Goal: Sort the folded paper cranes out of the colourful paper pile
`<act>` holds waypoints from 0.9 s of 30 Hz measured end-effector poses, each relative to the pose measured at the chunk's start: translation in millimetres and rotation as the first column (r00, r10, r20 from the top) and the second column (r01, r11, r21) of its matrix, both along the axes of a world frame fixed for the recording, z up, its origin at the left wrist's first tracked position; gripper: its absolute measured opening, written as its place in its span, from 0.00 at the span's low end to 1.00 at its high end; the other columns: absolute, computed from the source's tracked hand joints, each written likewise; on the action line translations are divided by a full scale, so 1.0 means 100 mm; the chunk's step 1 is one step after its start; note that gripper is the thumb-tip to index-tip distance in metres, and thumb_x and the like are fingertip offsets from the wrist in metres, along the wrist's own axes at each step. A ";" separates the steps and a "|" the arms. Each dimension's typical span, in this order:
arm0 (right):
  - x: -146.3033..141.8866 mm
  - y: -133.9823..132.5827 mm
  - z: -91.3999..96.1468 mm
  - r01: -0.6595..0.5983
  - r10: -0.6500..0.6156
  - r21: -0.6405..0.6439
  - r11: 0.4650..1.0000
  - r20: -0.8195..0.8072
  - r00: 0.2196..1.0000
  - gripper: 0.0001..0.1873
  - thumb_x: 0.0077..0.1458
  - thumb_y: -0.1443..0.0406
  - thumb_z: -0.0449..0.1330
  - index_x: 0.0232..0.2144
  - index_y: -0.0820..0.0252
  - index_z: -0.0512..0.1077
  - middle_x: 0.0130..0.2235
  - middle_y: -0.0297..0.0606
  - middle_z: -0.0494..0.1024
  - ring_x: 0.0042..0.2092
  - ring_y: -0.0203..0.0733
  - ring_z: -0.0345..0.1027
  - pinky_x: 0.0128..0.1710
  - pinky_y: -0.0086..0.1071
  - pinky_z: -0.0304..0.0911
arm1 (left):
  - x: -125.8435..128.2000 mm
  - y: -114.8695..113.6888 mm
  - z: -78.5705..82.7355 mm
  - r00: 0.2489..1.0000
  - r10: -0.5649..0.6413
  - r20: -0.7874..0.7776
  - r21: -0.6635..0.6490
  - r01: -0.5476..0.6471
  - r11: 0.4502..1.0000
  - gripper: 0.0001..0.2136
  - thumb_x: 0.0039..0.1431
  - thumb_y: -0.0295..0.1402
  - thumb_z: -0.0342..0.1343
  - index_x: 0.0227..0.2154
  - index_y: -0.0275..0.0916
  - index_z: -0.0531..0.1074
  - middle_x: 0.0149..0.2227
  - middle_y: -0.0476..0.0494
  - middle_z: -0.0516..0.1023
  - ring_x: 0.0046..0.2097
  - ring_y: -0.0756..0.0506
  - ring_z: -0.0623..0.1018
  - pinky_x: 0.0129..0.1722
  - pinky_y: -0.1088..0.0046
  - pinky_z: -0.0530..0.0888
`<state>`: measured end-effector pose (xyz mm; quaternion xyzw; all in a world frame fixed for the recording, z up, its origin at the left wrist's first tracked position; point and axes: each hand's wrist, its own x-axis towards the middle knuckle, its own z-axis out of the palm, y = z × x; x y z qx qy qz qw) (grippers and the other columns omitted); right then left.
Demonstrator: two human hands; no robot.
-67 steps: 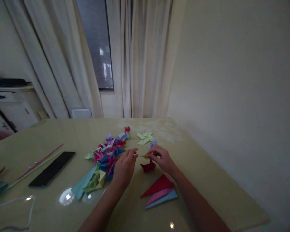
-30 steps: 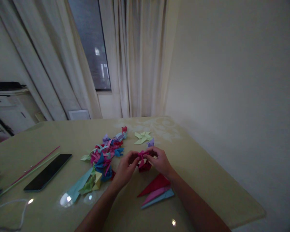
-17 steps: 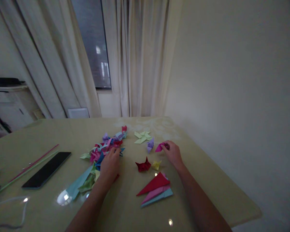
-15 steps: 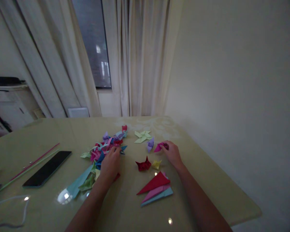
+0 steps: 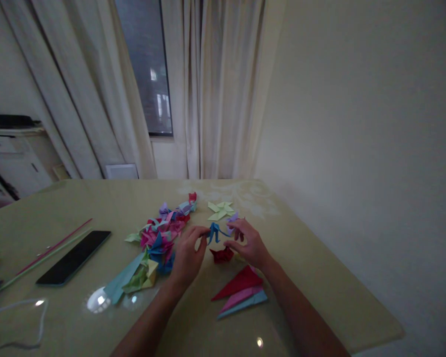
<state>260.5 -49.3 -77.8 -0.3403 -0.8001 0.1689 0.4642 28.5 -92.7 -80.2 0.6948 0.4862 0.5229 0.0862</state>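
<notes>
Pinched in the fingers of my left hand point(image 5: 190, 253) is a blue folded-paper figure point(image 5: 214, 232) with thin pointed limbs, raised above the table. My right hand point(image 5: 250, 242) is at the figure's right tip, thumb and fingers apart; whether it touches the tip is unclear. Just beneath them lies a dark red origami piece point(image 5: 222, 256). My right hand partly covers a purple folded piece point(image 5: 231, 223) and nearly hides a yellow one. Left of my left hand spreads a pile of colourful origami point(image 5: 163, 233).
A light green paper pinwheel point(image 5: 220, 210) lies beyond my hands. Red, pink and light blue paper planes point(image 5: 241, 290) are stacked nearer me. On the left are a black phone point(image 5: 74, 259), thin pink and green sticks point(image 5: 54, 253) and a white cable point(image 5: 42, 322). A wall borders the right side.
My left hand has lifted the blue figure from the pile and moved right. My right hand has let go of the magenta piece, now out of sight, and come left towards the blue figure.
</notes>
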 end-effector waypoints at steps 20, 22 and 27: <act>-0.01 0.27 -0.18 0.073 -0.277 -0.567 0.820 -0.283 0.918 0.28 0.51 0.43 0.65 0.40 0.61 0.80 0.37 0.48 0.86 0.30 0.49 0.81 0.25 0.33 0.68 | -0.72 0.20 0.05 0.656 0.402 -0.639 -0.073 -0.572 0.817 0.15 0.72 0.33 0.47 0.46 0.39 0.80 0.48 0.35 0.83 0.53 0.32 0.78 0.54 0.52 0.69; -0.02 0.27 -0.19 0.029 -0.302 -0.609 0.793 -0.350 0.887 0.32 0.48 0.45 0.69 0.46 0.61 0.78 0.41 0.49 0.86 0.32 0.50 0.82 0.26 0.33 0.69 | -0.70 0.23 0.01 0.669 0.349 -0.656 -0.077 -0.520 0.851 0.16 0.73 0.34 0.46 0.47 0.40 0.80 0.51 0.36 0.83 0.56 0.33 0.77 0.57 0.49 0.67; 0.00 0.26 -0.20 0.016 -0.305 -0.589 0.808 -0.394 0.867 0.31 0.48 0.47 0.71 0.48 0.63 0.77 0.39 0.47 0.86 0.30 0.45 0.80 0.27 0.33 0.69 | -0.64 0.31 -0.15 0.696 0.274 -0.664 -0.090 -0.438 0.895 0.16 0.73 0.32 0.47 0.50 0.43 0.80 0.58 0.38 0.80 0.60 0.34 0.75 0.59 0.47 0.64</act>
